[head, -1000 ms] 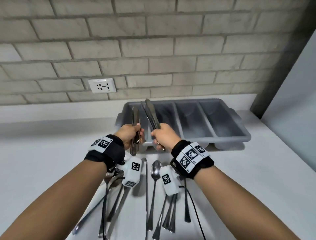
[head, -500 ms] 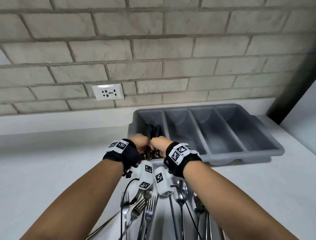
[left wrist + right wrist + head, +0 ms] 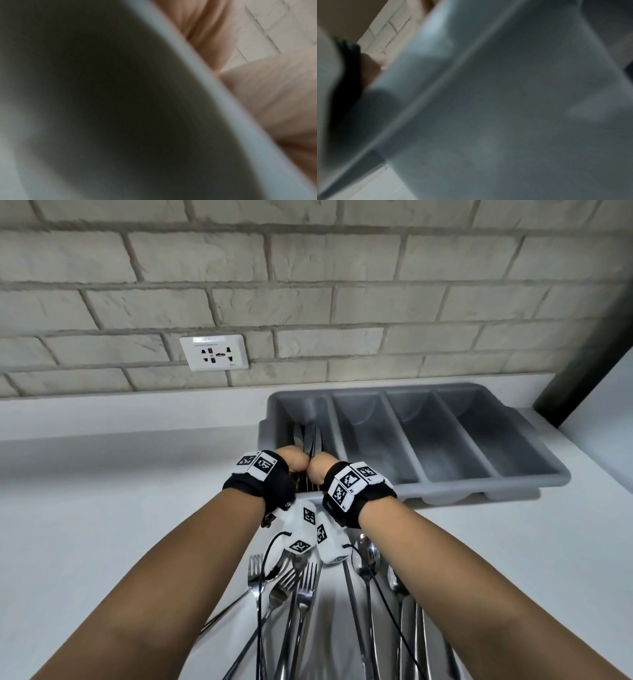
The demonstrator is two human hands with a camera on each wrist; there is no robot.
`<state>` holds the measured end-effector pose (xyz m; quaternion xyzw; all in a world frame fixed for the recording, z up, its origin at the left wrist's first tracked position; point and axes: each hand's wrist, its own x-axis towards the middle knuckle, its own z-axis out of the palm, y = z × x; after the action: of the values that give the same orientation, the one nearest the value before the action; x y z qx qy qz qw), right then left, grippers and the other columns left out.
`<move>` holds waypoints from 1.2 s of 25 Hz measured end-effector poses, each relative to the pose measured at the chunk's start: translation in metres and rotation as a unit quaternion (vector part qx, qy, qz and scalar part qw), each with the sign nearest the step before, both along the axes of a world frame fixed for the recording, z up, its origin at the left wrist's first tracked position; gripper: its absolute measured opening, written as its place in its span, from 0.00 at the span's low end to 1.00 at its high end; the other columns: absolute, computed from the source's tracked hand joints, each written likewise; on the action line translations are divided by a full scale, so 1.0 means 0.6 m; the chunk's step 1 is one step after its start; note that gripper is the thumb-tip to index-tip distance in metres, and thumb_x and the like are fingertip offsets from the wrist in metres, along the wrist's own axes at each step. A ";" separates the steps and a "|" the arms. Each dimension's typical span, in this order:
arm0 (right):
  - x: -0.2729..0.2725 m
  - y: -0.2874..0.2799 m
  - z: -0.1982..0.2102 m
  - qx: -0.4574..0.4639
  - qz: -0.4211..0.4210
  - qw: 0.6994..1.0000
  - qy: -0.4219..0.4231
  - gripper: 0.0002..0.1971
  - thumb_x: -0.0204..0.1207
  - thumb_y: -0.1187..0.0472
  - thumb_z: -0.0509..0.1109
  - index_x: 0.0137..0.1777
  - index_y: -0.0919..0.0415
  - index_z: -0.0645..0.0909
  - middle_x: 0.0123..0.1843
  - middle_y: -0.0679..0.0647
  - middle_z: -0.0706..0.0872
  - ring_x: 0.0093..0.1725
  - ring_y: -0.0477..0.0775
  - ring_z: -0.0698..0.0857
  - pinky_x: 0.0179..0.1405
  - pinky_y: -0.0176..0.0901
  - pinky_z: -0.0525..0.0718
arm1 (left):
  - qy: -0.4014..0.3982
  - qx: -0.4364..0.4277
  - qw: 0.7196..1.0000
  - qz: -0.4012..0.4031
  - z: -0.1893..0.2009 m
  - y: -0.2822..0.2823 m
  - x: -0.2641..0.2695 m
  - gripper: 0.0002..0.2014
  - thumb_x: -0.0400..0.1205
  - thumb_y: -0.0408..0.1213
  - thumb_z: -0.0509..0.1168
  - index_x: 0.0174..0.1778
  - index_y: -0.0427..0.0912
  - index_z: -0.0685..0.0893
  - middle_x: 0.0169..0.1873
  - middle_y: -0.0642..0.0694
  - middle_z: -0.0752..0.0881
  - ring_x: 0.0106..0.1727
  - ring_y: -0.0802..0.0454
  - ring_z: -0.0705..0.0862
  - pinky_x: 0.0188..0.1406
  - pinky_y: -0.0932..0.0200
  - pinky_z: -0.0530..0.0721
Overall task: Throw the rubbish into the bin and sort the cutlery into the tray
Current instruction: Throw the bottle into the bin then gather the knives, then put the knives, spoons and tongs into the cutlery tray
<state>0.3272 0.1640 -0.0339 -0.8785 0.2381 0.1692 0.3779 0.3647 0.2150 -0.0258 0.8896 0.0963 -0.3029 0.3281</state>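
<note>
A grey four-compartment cutlery tray (image 3: 479, 491) stands on the white counter against the brick wall. Several knives (image 3: 310, 436) lie in its leftmost compartment, blades pointing to the wall. My left hand (image 3: 291, 462) and right hand (image 3: 320, 470) sit side by side at that compartment's near end, knuckles up, curled over the knife handles; the fingertips are hidden. Both wrist views are blurred and filled by the tray (image 3: 205, 70) (image 3: 505, 108) at close range. Forks (image 3: 301, 587) and spoons (image 3: 366, 553) lie on the counter under my forearms.
The tray's other three compartments hold nothing. A wall socket (image 3: 214, 352) sits on the brick wall to the left of the tray. A dark pillar (image 3: 589, 354) rises at the right behind the tray. No bin or rubbish shows.
Both hands have lowered the knives from upright above the tray down into the leftmost compartment. Over the last half second they have hardly moved.
</note>
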 end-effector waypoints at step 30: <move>-0.368 -0.106 -0.133 -0.178 0.087 0.973 0.119 0.64 0.41 0.16 0.58 0.66 0.69 0.75 0.61 0.62 0.82 0.59 0.58 0.83 0.56 0.43 0.84 | -0.088 0.253 0.941 -0.209 -0.096 0.028 -0.385 0.49 0.65 0.63 0.70 0.78 0.42 0.62 0.74 0.37 0.73 0.76 0.37 0.72 0.71 0.38 0.74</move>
<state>0.1063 0.1002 -0.1135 -0.9226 0.2304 0.2594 0.1685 0.1336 0.2320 -0.0835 0.9663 -0.0475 -0.2513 0.0290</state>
